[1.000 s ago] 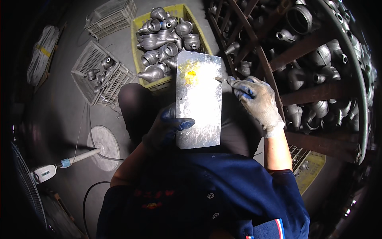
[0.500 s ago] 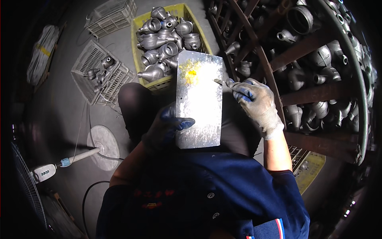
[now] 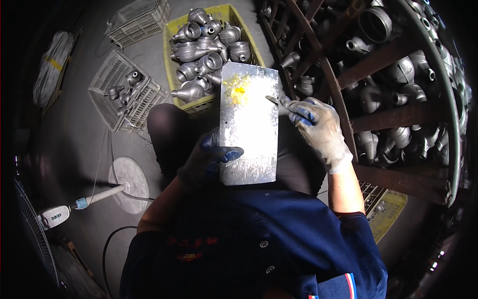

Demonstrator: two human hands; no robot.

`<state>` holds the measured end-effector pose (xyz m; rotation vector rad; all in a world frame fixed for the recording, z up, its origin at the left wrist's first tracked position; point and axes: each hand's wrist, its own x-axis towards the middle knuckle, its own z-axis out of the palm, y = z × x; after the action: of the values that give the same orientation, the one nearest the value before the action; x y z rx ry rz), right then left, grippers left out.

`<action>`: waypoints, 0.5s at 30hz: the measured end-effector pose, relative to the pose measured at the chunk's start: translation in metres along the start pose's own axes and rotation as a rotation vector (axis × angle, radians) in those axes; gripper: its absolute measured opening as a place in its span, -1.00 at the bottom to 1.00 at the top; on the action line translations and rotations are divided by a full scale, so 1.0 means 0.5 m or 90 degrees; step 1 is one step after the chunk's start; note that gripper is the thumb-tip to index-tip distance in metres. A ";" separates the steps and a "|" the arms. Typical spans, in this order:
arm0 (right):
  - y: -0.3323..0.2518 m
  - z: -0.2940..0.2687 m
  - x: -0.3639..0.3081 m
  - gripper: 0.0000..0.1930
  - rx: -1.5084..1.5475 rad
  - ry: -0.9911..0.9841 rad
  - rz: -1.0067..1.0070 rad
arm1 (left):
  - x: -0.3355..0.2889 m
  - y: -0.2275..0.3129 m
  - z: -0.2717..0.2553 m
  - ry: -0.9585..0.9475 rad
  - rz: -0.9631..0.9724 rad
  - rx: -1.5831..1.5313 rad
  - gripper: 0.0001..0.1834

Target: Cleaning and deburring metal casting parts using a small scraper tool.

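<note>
A flat metal plate [image 3: 249, 162] lies before me over my lap, glaring white in its middle, with a yellow smear near its far left corner. My left hand [image 3: 214, 152], in a blue-coated glove, grips the plate's left edge, thumb across the top face. In my right hand [image 3: 312, 115], gloved in grey and blue, is a small scraper or putty knife [image 3: 272, 99]. Its flat metal tip reaches over the plate's right edge; whether it touches the surface I cannot tell. The fingers are closed round the handle, which they partly hide.
Beyond the plate stands a yellow crate [image 3: 172, 74] of grey metal castings [image 3: 209, 62]. A grey crate [image 3: 107, 87] with a few castings sits left. A rusty metal rack [image 3: 343, 112] full of castings rises close on my right. A fan [image 3: 55, 215] with a round base lies left.
My right hand has shifted slightly left, bringing the scraper's tip a little further over the plate and tilting it. The left hand and plate stay almost in place.
</note>
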<state>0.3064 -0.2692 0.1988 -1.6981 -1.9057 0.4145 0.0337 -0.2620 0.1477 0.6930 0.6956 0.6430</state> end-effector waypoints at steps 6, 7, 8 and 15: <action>-0.009 -0.008 -0.006 -0.77 -0.022 -0.015 -0.036 | -0.009 0.015 0.013 -0.009 0.020 0.008 -0.41; -0.005 -0.009 -0.008 -0.77 -0.042 -0.020 -0.012 | -0.007 0.017 0.016 -0.010 0.020 0.007 -0.41; -0.003 -0.009 -0.009 -0.78 -0.061 -0.026 0.011 | -0.007 0.021 0.021 -0.011 0.012 -0.002 -0.41; 0.001 -0.003 -0.014 -0.75 -0.055 -0.048 -0.006 | -0.005 0.010 0.010 -0.014 0.000 -0.006 -0.42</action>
<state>0.3081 -0.2764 0.1982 -1.7495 -2.0117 0.4038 0.0346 -0.2626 0.1553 0.6915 0.6713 0.6375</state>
